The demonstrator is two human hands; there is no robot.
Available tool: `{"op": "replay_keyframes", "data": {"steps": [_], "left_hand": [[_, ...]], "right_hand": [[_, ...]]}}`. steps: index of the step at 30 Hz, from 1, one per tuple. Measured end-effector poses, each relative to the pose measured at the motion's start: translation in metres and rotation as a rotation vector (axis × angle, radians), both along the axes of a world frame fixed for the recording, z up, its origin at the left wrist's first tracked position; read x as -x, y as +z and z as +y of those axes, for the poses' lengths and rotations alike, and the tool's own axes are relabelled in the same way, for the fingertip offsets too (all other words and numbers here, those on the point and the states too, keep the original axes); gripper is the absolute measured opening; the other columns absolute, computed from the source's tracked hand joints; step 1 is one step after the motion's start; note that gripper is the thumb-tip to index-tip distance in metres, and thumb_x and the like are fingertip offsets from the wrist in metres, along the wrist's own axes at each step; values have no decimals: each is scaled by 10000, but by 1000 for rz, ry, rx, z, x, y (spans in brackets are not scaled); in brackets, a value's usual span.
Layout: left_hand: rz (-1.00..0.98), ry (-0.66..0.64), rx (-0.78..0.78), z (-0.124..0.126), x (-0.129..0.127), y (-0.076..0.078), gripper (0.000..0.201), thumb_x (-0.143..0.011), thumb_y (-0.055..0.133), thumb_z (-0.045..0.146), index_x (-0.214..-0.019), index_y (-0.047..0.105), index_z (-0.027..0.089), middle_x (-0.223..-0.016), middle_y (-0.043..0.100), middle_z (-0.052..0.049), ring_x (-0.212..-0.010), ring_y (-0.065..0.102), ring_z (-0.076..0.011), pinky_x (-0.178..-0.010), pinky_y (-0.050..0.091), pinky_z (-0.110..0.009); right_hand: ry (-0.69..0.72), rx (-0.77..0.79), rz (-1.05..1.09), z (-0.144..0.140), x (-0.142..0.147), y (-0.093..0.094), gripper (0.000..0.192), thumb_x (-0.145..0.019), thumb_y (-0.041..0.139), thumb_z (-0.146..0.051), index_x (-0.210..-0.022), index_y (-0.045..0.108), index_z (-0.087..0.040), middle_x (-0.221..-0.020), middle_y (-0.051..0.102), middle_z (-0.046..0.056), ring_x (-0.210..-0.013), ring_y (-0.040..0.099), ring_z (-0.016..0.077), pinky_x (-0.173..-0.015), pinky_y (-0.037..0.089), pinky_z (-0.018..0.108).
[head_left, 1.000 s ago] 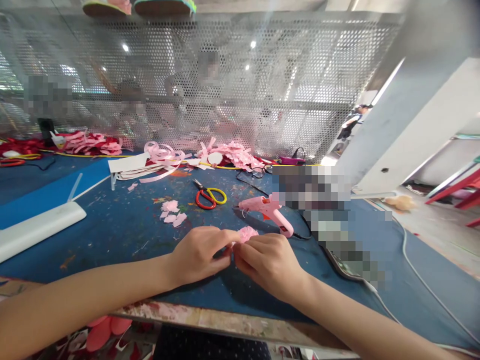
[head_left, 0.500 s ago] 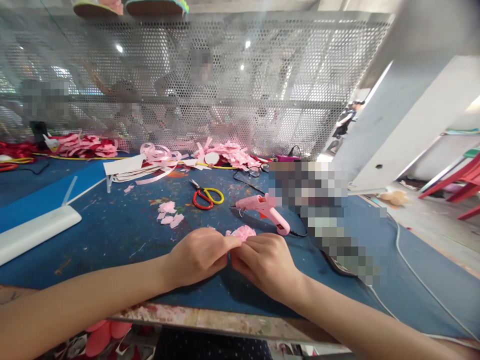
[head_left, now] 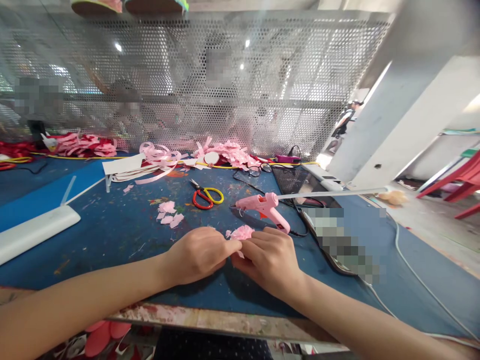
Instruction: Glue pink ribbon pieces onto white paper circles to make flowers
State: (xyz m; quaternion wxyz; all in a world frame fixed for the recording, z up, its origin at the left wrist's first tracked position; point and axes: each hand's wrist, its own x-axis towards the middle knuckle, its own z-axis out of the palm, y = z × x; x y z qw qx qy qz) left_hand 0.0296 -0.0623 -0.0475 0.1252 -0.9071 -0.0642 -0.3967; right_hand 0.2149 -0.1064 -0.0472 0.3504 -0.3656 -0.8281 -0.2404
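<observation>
A ruffled pink paper flower (head_left: pixel 242 232) shows just beyond my fingertips, low over the blue table. My left hand (head_left: pixel 200 252) is closed, its thumb and fingers pinched at the flower's near side. My right hand (head_left: pixel 268 255) is closed too, fingers curled against the left thumb, with a bit of pink paper under them. My fingers hide the flower's lower part. Behind the right hand lies a pink glue gun (head_left: pixel 262 206), a long glue stick (head_left: pixel 330 193) sticking out of its back. Several pink paper pieces (head_left: pixel 168 215) are scattered beyond my left hand.
Scissors (head_left: pixel 206 195) with red and yellow handles lie ahead. Pink strips (head_left: pixel 161 156), white card sheets (head_left: pixel 125 167) and a pink paper heap (head_left: pixel 232 152) line the back, before a perforated metal screen (head_left: pixel 225 100). A white case (head_left: pixel 37 232) is left; a cable (head_left: pixel 408 280) runs right.
My right hand has shifted slightly to the right and its fingers have moved on the pink paper. A bit of pink now shows beneath them. My left hand stays nearly still.
</observation>
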Motion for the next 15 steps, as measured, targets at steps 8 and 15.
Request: {"op": "replay_keyframes", "data": {"steps": [8,15], "left_hand": [[-39,-42,97,4,2,-4,220,-887,468,106,-1093,502,174,-737,686,-15,-671,669,-160,-666,549,-272],[-235,11,540,-3,-1,-2,390,-823,595,96,-1156,431,216,-830,715,2,-717,694,-121,-718,565,-224]], "right_hand": [[2,-48,-2,-2,1,4,290,-883,499,-189,-594,513,-171,-465,480,-48,-435,365,78,-518,197,279],[-10,-72,26,-2,0,9,120,-854,561,-155,-759,632,-173,-497,554,-50,-450,451,79,-504,217,282]]}}
